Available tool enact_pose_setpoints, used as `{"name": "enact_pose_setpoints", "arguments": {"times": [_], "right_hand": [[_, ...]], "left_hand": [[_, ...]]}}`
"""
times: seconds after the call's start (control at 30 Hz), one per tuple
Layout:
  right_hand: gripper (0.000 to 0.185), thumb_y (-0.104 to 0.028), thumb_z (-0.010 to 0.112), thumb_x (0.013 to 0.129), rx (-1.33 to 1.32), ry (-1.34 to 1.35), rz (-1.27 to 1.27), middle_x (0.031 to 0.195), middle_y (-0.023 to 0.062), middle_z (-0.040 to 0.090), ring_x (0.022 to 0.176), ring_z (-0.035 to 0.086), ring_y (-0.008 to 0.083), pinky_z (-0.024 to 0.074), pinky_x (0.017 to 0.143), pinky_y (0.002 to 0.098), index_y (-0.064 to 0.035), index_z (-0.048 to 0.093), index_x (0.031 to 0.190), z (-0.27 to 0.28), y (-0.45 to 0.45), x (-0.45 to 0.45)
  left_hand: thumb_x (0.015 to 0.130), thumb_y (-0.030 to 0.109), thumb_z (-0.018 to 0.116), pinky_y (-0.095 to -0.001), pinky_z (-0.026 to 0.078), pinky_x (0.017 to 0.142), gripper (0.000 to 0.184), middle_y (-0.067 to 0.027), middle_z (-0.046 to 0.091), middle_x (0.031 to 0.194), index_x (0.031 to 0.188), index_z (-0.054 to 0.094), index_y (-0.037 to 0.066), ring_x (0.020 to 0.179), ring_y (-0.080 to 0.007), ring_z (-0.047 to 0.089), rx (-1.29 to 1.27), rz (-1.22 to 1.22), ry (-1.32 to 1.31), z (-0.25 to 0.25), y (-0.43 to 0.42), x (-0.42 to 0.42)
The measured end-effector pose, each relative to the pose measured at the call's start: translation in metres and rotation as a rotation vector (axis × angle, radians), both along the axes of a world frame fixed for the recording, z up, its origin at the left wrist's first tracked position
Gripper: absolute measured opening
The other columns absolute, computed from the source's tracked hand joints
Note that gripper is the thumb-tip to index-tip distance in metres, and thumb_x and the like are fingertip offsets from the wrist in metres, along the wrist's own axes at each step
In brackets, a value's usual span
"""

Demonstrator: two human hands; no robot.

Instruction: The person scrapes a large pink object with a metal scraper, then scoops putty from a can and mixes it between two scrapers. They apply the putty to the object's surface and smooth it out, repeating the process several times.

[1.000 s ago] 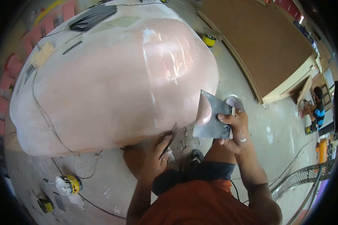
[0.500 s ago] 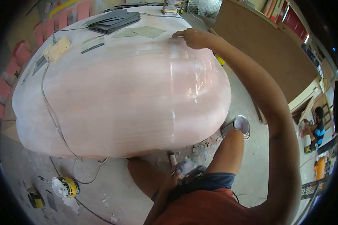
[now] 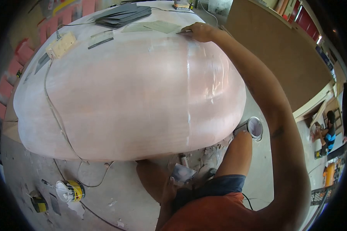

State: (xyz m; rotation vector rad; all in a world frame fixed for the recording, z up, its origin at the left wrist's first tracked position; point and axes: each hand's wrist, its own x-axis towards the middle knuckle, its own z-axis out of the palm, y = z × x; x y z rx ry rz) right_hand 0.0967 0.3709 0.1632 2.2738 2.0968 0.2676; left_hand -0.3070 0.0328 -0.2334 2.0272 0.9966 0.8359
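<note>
A large rounded form, coated in pale pink and white, spreads out in front of me. My right hand reaches to its far upper right side, fingers closed on a thin, dark-edged spreader pressed to the surface. Wet, shiny streaks run along the form's right side below that hand. Low between my knees, my left hand grips a flat mixing plate smeared with whitish paste. Beyond the form's upper edge, near my right fingertips, lie green sandpaper sheets.
Dark sheets and a power strip rest on the form, its cord hanging down the front. An open can stands by my right knee. A paint tub is at lower left. Another person sits far right.
The plate in my left hand has turned, its pasted face now showing more. My right hand remains at the form's upper right, with the spreader edge more visible. The view has shifted slightly.
</note>
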Motion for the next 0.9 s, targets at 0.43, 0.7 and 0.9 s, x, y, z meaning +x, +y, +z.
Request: {"name": "enact_pose_setpoints", "arguments": {"times": [0.43, 0.7, 0.9], "right_hand": [[0.05, -0.015, 0.057, 0.085, 0.561, -0.076, -0.116, 0.121, 0.0166, 0.047, 0.114, 0.047, 0.039, 0.0401, 0.089, 0.0524, -0.0319, 0.053, 0.132, -0.097, -0.102, -0.057], [0.057, -0.004, 0.055, 0.082, 0.711, -0.073, -0.073, 0.127, 0.0197, 0.043, 0.118, 0.041, 0.0437, 0.0367, 0.091, 0.0529, -0.0289, 0.051, 0.133, -0.141, -0.137, -0.075], [0.063, 0.004, 0.05, 0.077, 0.168, 0.341, -0.124, 0.125, 0.0205, 0.044, 0.119, 0.042, 0.0399, 0.0371, 0.093, 0.0507, -0.0256, 0.053, 0.132, -0.107, -0.211, -0.097]], "left_hand": [[0.097, 0.01, 0.039, -0.0504, 0.042, 0.078, 0.021, -0.0306, 0.054, 0.096, 0.101, 0.052, -0.007, 0.088, -0.0499, 0.052, -0.163, -0.047, -0.041, -0.001, 0.006, 0.008], [0.101, 0.022, 0.034, -0.0484, 0.044, 0.079, 0.036, -0.0277, 0.057, 0.098, 0.099, 0.057, -0.006, 0.091, -0.0438, 0.056, -0.285, -0.055, -0.135, 0.019, 0.009, 0.011], [0.102, 0.024, 0.035, -0.0417, 0.048, 0.089, 0.032, -0.0158, 0.058, 0.114, 0.115, 0.053, 0.001, 0.103, -0.0282, 0.059, -1.234, 0.032, -1.334, 0.129, 0.025, 0.056]]}}
